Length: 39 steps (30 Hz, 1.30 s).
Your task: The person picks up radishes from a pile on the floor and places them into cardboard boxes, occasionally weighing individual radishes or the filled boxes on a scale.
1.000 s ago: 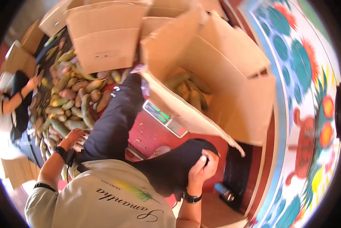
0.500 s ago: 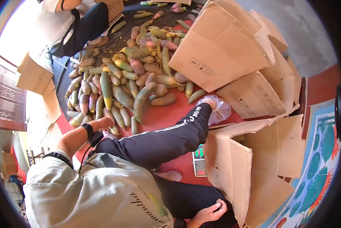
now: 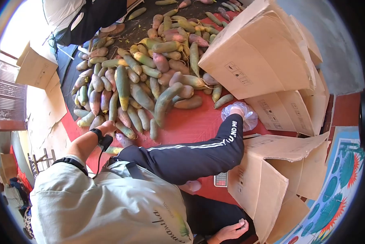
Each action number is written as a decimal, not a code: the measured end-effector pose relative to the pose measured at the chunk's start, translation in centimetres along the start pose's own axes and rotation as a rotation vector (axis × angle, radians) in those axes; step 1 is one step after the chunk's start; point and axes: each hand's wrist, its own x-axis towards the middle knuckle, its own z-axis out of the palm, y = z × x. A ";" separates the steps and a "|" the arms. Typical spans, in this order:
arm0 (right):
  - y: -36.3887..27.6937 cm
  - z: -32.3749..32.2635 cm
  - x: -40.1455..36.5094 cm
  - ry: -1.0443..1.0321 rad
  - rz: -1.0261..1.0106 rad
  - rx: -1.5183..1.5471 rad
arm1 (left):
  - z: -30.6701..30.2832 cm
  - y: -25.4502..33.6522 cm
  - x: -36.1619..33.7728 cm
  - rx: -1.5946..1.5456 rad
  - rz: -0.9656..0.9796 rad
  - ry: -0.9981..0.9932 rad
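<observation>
A large heap of green and reddish radishes (image 3: 160,63) lies on the floor in front of me. My left hand (image 3: 107,127) reaches down to the near edge of the heap, its fingers by a green radish (image 3: 126,131) and partly hidden. Just below it lies a pinkish radish (image 3: 124,140) beside my knee. At the bottom, my right hand (image 3: 233,231) rests by my thigh, palm up, fingers loosely bent, with nothing seen in it. To its right stands an open cardboard box (image 3: 257,189), flaps spread.
Stacked cardboard boxes (image 3: 255,57) lean at the upper right. A scale (image 3: 220,179) shows partly beside the open box. My foot sits in a clear plastic bag (image 3: 247,122). Another person (image 3: 78,20) sits at the upper left, near a carton (image 3: 37,67). Red sheeting (image 3: 186,126) covers the floor.
The view has shifted, and the scale is now more covered by the box. My left hand has dropped closer to the radishes at the heap's near edge. My right hand stays by my thigh.
</observation>
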 end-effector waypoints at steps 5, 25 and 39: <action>0.0 0.2 -0.1 -0.012 -0.029 -0.053 | 8.2 -1.4 0.9 -0.895 -0.592 0.063; -0.4 1.1 0.9 -0.043 -0.124 -0.159 | -3.2 -0.8 4.0 -1.913 -0.981 0.249; -1.5 1.7 1.4 -0.013 -0.165 -0.118 | -15.5 2.0 -4.7 -2.547 -0.387 0.137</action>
